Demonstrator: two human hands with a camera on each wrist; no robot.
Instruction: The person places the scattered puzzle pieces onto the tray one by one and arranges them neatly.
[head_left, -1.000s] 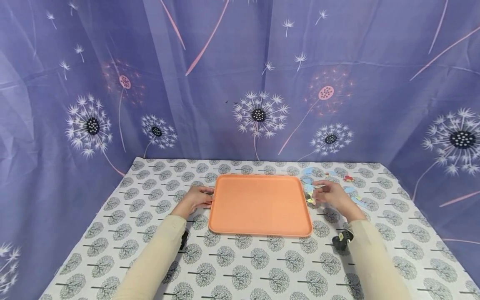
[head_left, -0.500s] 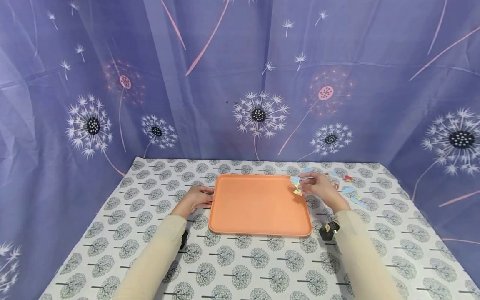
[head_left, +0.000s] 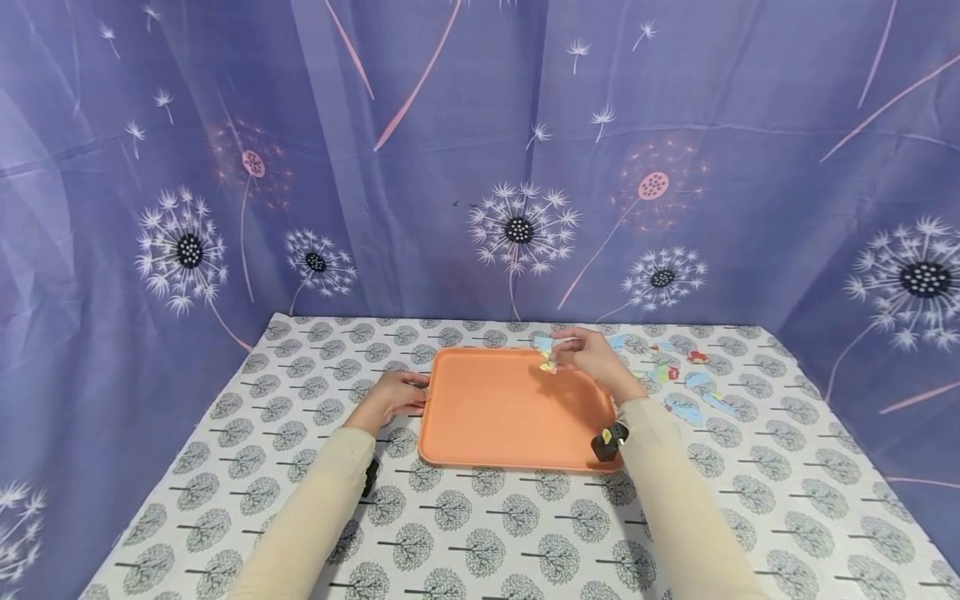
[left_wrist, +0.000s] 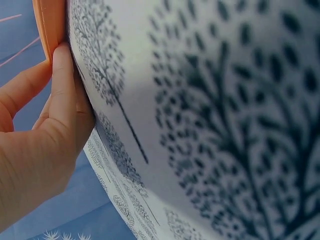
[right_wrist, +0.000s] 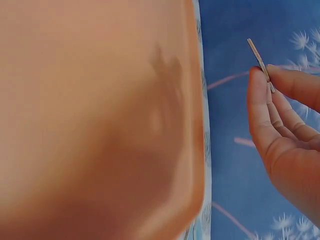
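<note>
An orange rectangular tray (head_left: 495,417) lies on the table. At its left edge my left hand (head_left: 390,402) holds the rim, thumb and fingers meeting it in the left wrist view, where a strip of the tray (left_wrist: 51,25) shows. Above the tray's far right part, my right hand (head_left: 588,357) pinches a thin, flat blue-and-yellow puzzle piece (head_left: 547,365) between thumb and fingers. Seen edge-on in the right wrist view, the puzzle piece (right_wrist: 257,56) is clear of the tray surface. The right hand's shadow falls on the tray.
Several more puzzle pieces, blue, green and red, lie scattered right of the tray, among them a red piece (head_left: 697,357) and a blue piece (head_left: 684,412). A tree-print cloth (head_left: 480,508) covers the table. A purple dandelion curtain (head_left: 420,167) hangs behind.
My right hand has lifted the puzzle piece from the area right of the tray and carried it left, over the tray's far side. The left hand has stayed at the rim.
</note>
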